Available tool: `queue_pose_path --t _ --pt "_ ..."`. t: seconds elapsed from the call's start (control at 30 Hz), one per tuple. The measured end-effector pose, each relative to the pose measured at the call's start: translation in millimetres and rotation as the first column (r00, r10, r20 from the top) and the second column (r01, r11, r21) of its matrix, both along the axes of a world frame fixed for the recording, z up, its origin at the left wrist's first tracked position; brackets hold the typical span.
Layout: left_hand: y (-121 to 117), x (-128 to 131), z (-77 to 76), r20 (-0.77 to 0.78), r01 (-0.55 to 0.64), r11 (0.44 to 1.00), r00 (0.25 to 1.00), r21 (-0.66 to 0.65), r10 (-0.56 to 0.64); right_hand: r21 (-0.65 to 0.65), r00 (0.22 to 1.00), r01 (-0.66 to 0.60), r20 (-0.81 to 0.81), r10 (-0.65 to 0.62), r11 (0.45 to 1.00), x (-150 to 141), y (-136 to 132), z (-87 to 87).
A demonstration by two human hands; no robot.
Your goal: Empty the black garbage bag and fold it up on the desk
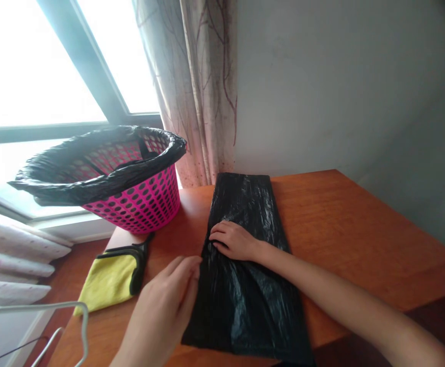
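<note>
A long black plastic bag (249,295) lies flattened on the wooden table, its surface creased and shiny. At its left edge, my left hand (164,300) has its thumb and fingers closed in a pinch on the plastic. My right hand (233,240) rests on top of the bag near its middle, palm down, with fingers laid toward the left edge. The right forearm crosses over the bag from the lower right. The bag's near end reaches the table's front edge.
A pink perforated basket (149,204) with a black bag folded over its rim stands at the back left. Near it lies a yellow cloth with black trim (111,280). A white cable (82,326) hangs at lower left. Curtain (207,102) and wall border the wooden table (340,234).
</note>
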State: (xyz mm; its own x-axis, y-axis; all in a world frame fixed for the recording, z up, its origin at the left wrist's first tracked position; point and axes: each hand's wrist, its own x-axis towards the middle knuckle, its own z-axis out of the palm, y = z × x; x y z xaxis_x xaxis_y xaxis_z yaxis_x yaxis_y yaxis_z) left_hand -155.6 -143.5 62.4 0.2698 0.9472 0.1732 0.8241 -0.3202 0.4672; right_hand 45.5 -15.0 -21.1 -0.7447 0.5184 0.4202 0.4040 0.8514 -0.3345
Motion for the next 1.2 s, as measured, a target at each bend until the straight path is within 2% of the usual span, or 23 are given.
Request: queue_pose_path --t 0.1,0.17,0.23,0.4,0.47,0.57,0.73,0.9,1.07,1.2 --pt "5 36 8.9 -0.167 0.106 0.993 0.979 -0.058 -0.114 -0.087 0.994 -0.006 -0.106 -0.004 0.996 1 11 7.7" --pt "7 51 1.3 -0.281 0.122 0.990 0.950 -0.068 -0.137 -0.117 0.981 0.061 -0.177 -0.082 0.991 2 29 12.7" --pt "5 55 -14.3 -0.352 0.149 0.989 0.924 -0.024 -0.148 -0.107 0.970 0.159 -0.166 -0.175 0.982 1 54 15.4" --pt "-9 35 -57.8 -0.438 0.247 0.959 0.884 0.138 -0.165 -0.076 0.931 0.327 0.196 -0.307 0.942 -6 113 5.2" --pt "-15 27 -69.0 -0.450 0.266 0.946 0.879 0.184 -0.160 -0.096 0.900 0.357 0.302 -0.314 0.929 -10 124 -3.7" --pt "-20 21 -77.5 -0.461 0.272 0.938 0.875 0.217 -0.147 -0.095 0.889 0.355 0.344 -0.304 0.930 -13 126 -14.7" --pt "-21 21 -78.2 -0.487 0.287 0.926 0.862 0.244 -0.139 -0.107 0.894 0.350 0.337 -0.297 0.931 -10 127 -16.7" --pt "-22 19 -76.0 -0.507 0.320 0.916 0.846 0.240 -0.163 -0.165 0.866 0.449 0.324 -0.382 0.878 0 151 -9.5" --pt "-18 11 -68.8 -0.484 0.365 0.922 0.835 0.130 -0.262 -0.164 0.843 0.507 0.299 -0.447 0.846 11 173 -5.9" --pt "-5 1 -55.3 -0.423 0.387 0.922 0.837 0.012 -0.346 -0.130 0.830 0.546 0.219 -0.514 0.827 28 170 2.9"
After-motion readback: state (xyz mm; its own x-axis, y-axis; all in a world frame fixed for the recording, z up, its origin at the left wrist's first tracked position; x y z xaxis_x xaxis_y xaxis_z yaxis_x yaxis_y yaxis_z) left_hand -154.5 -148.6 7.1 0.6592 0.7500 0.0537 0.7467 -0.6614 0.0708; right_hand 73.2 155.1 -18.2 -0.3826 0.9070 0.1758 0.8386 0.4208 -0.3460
